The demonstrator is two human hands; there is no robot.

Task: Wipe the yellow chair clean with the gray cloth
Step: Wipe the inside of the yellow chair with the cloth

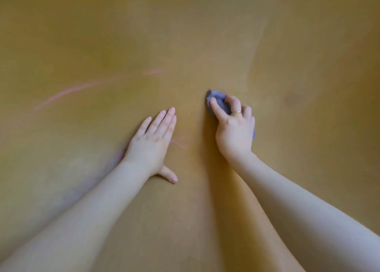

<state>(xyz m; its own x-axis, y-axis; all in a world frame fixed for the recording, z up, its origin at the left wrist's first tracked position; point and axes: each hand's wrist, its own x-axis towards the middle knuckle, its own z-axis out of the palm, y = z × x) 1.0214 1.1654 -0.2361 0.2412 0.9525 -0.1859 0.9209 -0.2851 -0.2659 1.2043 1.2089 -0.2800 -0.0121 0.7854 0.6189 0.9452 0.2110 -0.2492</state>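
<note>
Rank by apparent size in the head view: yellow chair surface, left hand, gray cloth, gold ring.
1. Yellow chair surface, fills the frame.
2. Left hand.
3. Gray cloth, though mostly hidden under the right hand.
4. Gold ring.

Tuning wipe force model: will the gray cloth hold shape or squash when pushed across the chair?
Likely floppy: the gray cloth is bunched into a wad under the right hand. Probably light, since curled fingers alone hold it. It may drag on the yellow chair rather than slide.
</note>
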